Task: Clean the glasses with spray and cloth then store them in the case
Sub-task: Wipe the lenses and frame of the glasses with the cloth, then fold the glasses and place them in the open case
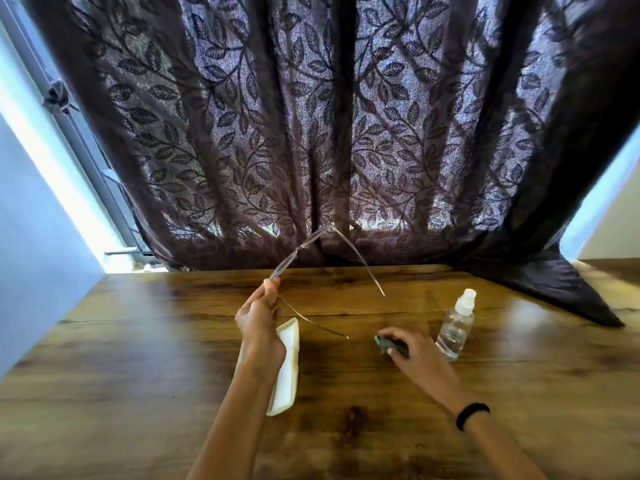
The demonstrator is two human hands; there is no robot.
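My left hand [258, 320] pinches the clear thin-framed glasses [313, 251] aloft, lenses exposed for wiping; my right hand [403, 344] grasps the small dark cloth [384, 342] beside the clear plastic spray bottle [455, 325].

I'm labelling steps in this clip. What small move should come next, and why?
Probably the right hand lifts the grey cloth up to the glasses. Its fingers pinch the cloth on the table, the left hand holds the glasses raised, and the spray bottle stands untouched.
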